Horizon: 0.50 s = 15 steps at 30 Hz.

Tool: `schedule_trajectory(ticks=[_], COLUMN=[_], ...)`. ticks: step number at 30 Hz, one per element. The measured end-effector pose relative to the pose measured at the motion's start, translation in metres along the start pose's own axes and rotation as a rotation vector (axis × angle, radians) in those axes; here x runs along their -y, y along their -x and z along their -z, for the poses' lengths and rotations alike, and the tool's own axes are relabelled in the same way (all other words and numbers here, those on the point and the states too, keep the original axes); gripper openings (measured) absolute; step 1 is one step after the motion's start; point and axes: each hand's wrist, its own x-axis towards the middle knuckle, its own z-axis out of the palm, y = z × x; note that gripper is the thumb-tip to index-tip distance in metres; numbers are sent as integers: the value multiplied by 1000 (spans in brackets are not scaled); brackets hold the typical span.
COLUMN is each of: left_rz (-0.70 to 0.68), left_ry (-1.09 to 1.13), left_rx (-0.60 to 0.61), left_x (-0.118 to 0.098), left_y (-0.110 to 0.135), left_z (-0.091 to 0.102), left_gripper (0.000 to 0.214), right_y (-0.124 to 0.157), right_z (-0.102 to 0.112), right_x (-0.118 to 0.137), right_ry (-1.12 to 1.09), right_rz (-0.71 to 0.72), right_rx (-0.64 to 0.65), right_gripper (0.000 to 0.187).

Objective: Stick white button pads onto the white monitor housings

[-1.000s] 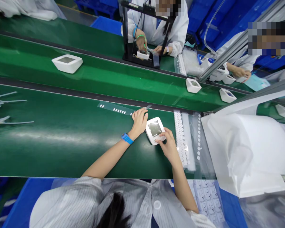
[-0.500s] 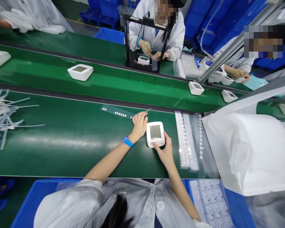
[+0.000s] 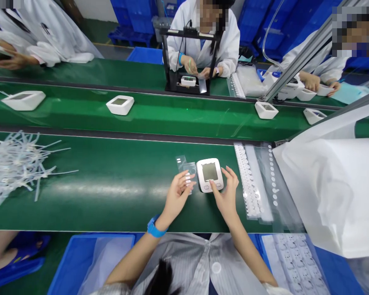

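A white blood pressure monitor [image 3: 209, 172] with a grey screen lies face up on the green bench [image 3: 119, 205] in front of me. My right hand [image 3: 227, 192] grips it from the right, thumb on its lower face by the buttons and fingers along the side. Just left of the monitor, my left hand [image 3: 178, 191] is closed on a clear sticker strip [image 3: 189, 167] dotted with small white stickers. Its fingers partly cover the strip, and its far end points away from me. A blue band circles my left wrist.
White cable ties [image 3: 21, 164] pile up at the left. More sticker sheets [image 3: 249, 184] lie to the right, beside a white plastic bag [image 3: 329, 192]. Beyond the bench, a conveyor [image 3: 172, 116] carries several monitors. Co-workers sit opposite, one hand-working at a black frame [image 3: 164, 61].
My left hand has drawn the sticker strip toward me, from the far side of the bench to beside the monitor. My right hand stays on the monitor. The view has shifted somewhat.
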Motion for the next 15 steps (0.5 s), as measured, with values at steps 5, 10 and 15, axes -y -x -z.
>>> schedule_trajectory(ticks=[5, 10, 15], left_rz=[33, 37, 34], left_ry=[116, 115, -42], left_rx=[52, 112, 72], left_x=[5, 7, 13], left_y=[17, 22, 25], left_z=[-13, -11, -6], left_gripper=[51, 39, 26], right_y=[-5, -1, 1], right_z=[-7, -13, -9], right_x=[30, 33, 32], right_ry=[-193, -264, -283], right_rz=[186, 124, 91], right_rx=[153, 157, 207], right_gripper=[13, 15, 14])
